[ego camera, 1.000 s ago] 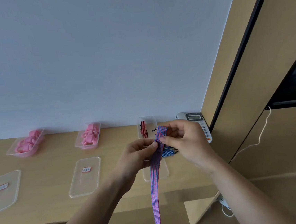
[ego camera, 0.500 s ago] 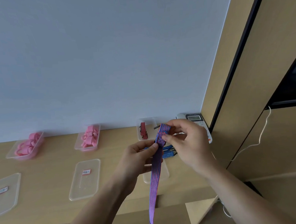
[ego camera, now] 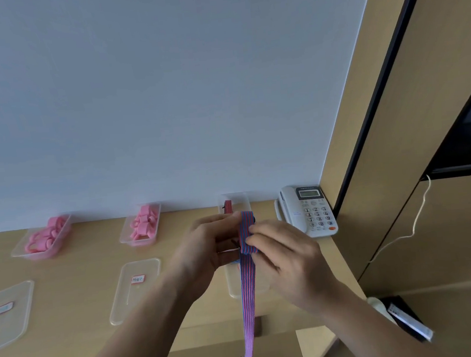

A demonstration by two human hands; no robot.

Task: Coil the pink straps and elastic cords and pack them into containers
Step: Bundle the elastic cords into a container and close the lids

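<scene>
Less tail hanging than half a second ago | striped cord (ego camera: 249,292) half-coiled, pinched between left grip (ego camera: 206,244) and right grip (ego camera: 288,256), above tabletop (ego camera: 88,278), near open container (ego camera: 243,199) | risk: springing open, unwinding on any slackened pinch

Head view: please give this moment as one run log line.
step: coiling | striped elastic cord: partly coiled, end hanging | left hand: grips cord | right hand: pinches cord
</scene>
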